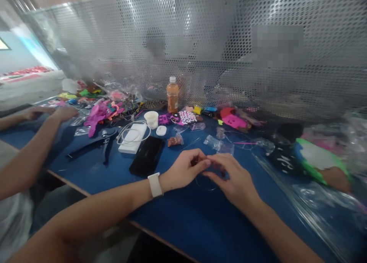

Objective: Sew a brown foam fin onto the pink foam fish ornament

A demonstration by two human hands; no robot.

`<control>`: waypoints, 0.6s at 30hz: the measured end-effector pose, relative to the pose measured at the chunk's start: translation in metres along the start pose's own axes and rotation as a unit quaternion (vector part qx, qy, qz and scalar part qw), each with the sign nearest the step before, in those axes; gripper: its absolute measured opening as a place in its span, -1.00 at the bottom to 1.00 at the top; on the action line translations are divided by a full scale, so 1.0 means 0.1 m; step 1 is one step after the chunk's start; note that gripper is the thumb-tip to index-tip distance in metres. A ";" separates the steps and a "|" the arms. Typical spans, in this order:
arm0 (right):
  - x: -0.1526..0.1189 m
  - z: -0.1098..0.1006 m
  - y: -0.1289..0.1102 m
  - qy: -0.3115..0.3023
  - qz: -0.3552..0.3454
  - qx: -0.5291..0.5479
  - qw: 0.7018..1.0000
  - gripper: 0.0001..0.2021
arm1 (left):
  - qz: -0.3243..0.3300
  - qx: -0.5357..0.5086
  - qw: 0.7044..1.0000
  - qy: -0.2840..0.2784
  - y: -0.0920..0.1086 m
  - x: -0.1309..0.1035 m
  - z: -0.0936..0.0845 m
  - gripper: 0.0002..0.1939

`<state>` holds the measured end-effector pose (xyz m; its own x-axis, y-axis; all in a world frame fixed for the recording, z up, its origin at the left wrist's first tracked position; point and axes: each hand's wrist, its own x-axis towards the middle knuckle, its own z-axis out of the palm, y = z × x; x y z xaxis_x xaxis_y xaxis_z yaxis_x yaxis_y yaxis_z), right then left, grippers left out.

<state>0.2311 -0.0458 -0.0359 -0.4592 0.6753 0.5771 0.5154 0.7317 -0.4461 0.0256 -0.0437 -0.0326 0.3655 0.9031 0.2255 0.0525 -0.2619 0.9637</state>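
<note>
Over the blue table, my left hand (185, 169) and my right hand (235, 179) meet at the fingertips, both pinched closed. A thin clear thread (210, 189) hangs in a loose curve below them, its ends running up into the fingers. Whether a smaller piece sits between the fingertips is hidden. A white band (155, 184) circles my left wrist. Just beyond the hands lie small clear plastic bags (213, 142) and a little packet of brown pieces (175, 140). A black phone (146, 156) rests to the left of my left hand.
Cutting pliers (105, 142), a white power bank (133, 138) with cable, a white cup (151, 119) and a drink bottle (172, 94) stand leftward and behind. Colourful pieces (233, 119) line the perforated metal panel (200, 33). Another person's arms (31, 156) reach in at left.
</note>
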 end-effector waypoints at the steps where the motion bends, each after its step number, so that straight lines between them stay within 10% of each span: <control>1: 0.01 0.01 0.01 0.009 0.001 0.000 1.000 -0.72 | 0.011 0.014 1.000 0.015 0.00 -0.01 0.00 -0.68; 18: 0.38 -0.15 0.12 0.125 0.132 0.105 0.978 -0.79 | 0.209 0.287 0.933 0.068 0.01 0.50 0.04 -0.84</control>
<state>0.2304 -0.0124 -0.0091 -0.1257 0.8193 0.5594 0.4204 0.5547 -0.7180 0.0473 -0.0001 -0.0212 0.3463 0.7062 0.6175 0.4342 -0.7042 0.5618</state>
